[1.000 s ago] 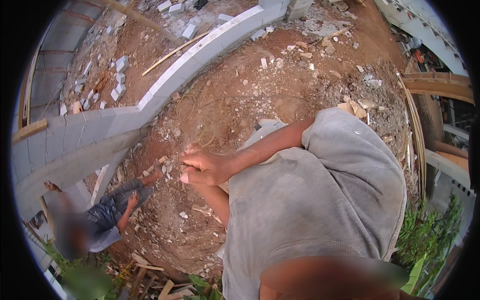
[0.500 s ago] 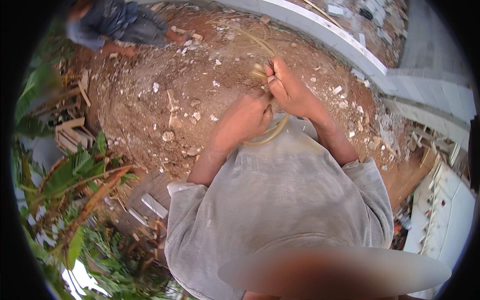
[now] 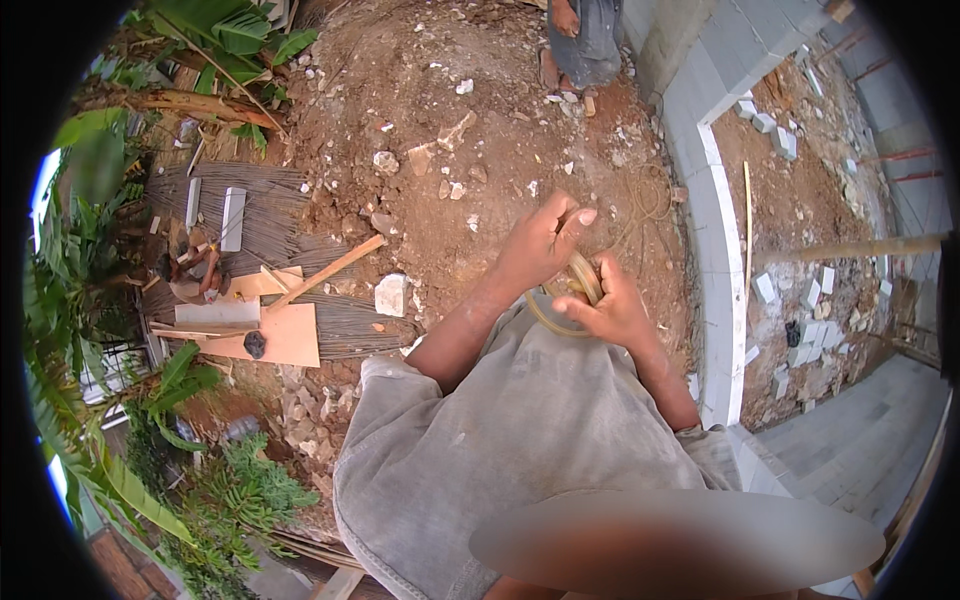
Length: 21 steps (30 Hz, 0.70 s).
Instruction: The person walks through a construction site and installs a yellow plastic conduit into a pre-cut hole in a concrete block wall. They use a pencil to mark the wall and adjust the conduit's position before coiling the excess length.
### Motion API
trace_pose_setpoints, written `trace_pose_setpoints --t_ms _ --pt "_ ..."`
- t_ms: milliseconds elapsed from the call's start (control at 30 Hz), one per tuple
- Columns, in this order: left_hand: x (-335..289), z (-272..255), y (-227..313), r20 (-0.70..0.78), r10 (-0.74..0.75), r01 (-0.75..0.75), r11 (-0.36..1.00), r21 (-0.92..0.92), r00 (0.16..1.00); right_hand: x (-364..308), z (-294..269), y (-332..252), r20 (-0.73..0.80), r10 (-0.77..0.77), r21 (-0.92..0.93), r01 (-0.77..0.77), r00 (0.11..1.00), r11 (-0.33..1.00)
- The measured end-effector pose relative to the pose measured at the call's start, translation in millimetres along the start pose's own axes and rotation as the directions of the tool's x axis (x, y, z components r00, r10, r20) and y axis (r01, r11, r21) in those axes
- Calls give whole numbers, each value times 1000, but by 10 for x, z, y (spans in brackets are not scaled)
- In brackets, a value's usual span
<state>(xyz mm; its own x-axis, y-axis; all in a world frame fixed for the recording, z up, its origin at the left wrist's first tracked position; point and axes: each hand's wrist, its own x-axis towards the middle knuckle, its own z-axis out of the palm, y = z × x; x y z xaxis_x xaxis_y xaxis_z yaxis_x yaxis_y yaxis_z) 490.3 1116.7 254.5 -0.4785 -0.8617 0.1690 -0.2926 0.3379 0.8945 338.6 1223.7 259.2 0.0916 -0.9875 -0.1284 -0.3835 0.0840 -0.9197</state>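
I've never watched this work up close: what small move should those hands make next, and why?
Probably the left hand should gather another loop onto the yellowish coil: the right hand holds it, and similar loose loops lie on the ground, though whether they join it is unclear.
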Motion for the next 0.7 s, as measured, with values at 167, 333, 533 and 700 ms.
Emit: trace_pose_setpoints --t_ms 167,333,533,700 --pt "-19 47 -74 -295 399 -442 891 -98 868 320 85 25 -194 -74 501 164 978 850" --pt "147 -127 -56 -249 587 -534 807 251 770 475 -10 -161 -256 35 583 126 966 803" --pt "77 -244 35 -136 628 -481 701 527 766 695 -1 366 -307 -241 478 368 921 798" --pt "152 -637 10 -90 715 -557 611 563 693 792 139 84 -156 -240 660 282 958 696"
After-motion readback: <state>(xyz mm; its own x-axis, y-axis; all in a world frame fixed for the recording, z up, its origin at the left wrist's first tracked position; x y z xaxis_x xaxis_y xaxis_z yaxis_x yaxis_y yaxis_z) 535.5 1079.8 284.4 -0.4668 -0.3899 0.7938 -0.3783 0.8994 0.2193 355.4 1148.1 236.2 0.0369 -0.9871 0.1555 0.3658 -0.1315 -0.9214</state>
